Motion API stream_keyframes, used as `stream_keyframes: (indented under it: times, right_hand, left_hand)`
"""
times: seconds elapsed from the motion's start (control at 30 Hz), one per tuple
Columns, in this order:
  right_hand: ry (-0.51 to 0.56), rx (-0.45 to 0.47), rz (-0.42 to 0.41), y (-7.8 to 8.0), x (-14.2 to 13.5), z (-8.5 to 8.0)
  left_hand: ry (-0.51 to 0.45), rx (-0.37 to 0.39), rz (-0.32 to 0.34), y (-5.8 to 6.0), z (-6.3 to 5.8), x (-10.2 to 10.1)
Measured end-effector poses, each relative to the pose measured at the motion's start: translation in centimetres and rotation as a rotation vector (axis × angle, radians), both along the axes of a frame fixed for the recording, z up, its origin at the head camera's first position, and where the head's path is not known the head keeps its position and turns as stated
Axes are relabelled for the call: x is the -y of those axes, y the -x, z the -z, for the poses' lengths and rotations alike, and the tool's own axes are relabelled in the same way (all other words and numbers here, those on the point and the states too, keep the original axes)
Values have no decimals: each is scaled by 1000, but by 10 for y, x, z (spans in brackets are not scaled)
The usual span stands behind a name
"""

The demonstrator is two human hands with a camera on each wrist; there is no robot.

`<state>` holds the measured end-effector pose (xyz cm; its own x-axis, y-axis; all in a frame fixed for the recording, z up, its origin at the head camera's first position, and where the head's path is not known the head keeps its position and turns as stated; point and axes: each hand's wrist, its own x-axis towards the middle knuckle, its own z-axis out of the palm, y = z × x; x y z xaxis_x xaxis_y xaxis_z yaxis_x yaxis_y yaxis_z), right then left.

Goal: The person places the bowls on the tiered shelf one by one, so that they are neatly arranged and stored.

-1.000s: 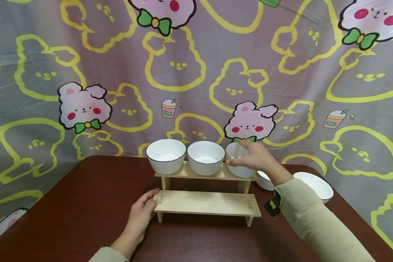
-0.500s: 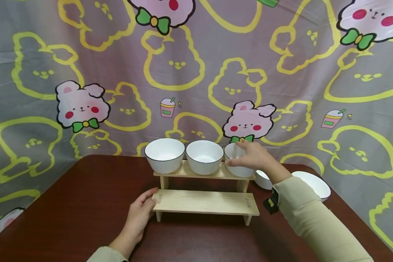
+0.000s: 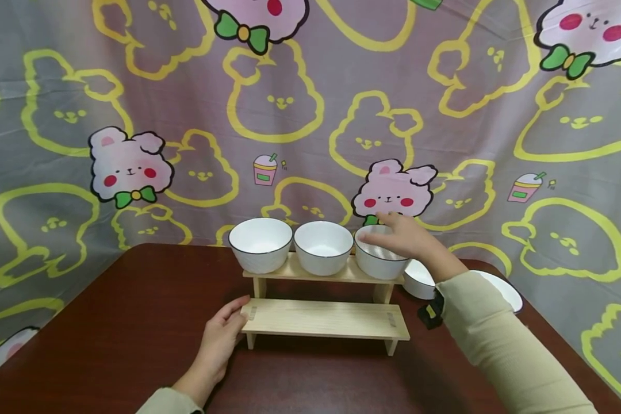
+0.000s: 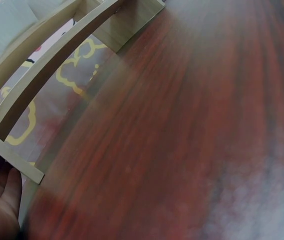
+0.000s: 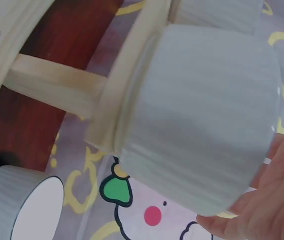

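A two-tier wooden stand (image 3: 326,319) carries three white, dark-rimmed bowls in a row on its upper shelf: a left bowl (image 3: 259,261), a middle bowl (image 3: 323,263) and a right bowl (image 3: 379,267). At the left end of the lower shelf, my left hand (image 3: 218,342) grips the board's edge; the left wrist view shows its fingers (image 4: 9,187) by the stand's leg. Over the right bowl, my right hand (image 3: 406,237) is spread with straightened fingers around the rim. From the right wrist view, that bowl (image 5: 201,115) stands on the shelf beside the hand.
Behind the stand's right end, a smaller white bowl (image 3: 417,282) sits on the dark wooden table (image 3: 134,322). Farther right is a wide white dish (image 3: 506,290), partly behind the right sleeve. A patterned cloth (image 3: 300,167) hangs along the table's back.
My right hand has loosened from the right bowl and risen slightly above its rim. The bowl stays on the upper shelf. My left hand keeps its place on the stand.
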<state>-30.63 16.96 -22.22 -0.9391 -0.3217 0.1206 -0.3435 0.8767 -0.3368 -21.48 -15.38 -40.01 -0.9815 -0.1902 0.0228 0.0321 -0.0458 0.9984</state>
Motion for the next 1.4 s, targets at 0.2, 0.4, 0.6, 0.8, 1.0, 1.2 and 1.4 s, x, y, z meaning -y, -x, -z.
stream_keyframes:
  times: [0.2, 0.4, 0.6, 0.8, 1.0, 1.2, 1.4]
  right_hand:
    - [11, -16, 26, -2, -6, -12]
    - [19, -16, 51, -4, -15, -23]
    - [-5, -19, 87, -2, -24, -31]
    - [10, -3, 136, 3, -38, -35]
    - [15, -20, 153, 4, -55, -36]
    - [64, 5, 190, 8, -72, -31]
    - [87, 40, 229, 12, -85, -23]
  left_hand:
    - [-6, 3, -1, 1, 0, 0]
    - [-5, 7, -2, 0, 0, 0]
    - [-14, 1, 0, 1, 0, 0]
    - [-13, 0, -1, 1, 1, -1]
    - [-6, -2, -3, 1, 0, -1]
    - [-5, -5, -1, 1, 1, -1]
    - [-8, -7, -1, 1, 1, -2]
